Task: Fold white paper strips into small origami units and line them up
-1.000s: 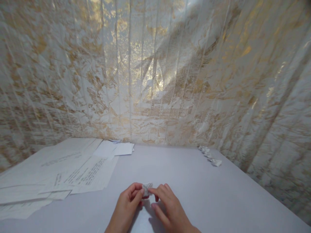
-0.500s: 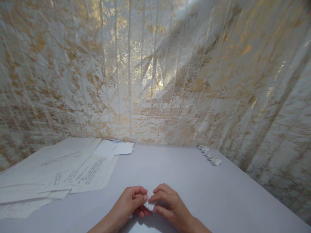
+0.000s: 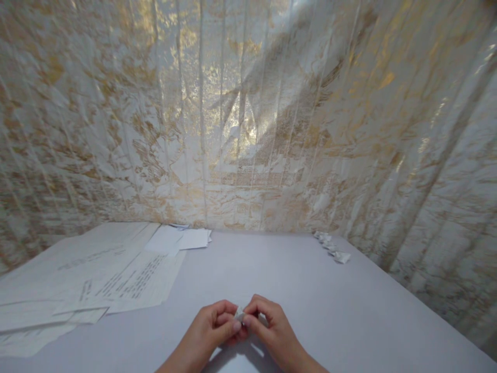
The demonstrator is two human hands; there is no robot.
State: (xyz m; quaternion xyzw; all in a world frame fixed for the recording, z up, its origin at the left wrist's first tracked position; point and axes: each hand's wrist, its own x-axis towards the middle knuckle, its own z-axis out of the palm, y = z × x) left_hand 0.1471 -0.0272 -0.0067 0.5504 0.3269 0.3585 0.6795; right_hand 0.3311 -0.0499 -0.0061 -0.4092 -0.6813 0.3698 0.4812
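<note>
A small folded piece of paper (image 3: 239, 314), whitish with faint print, is held above the near part of the table. My left hand (image 3: 217, 324) pinches it from the left between thumb and fingers. From the right, my right hand (image 3: 267, 318) grips its other side with thumb and fingertips. Much of the paper is covered by the fingers, so its full shape cannot be made out.
Large printed sheets (image 3: 128, 274) spread over the table's left side. Small white paper pieces (image 3: 194, 239) lie at their back edge. Several little folded papers (image 3: 340, 257) form a row at the back right. A gold-patterned curtain (image 3: 248, 129) hangs behind the white table (image 3: 310, 295).
The right fingers have closed from a looser, spread pose into a pinch on the folded paper. Less of the paper shows now. The view has shifted slightly.
</note>
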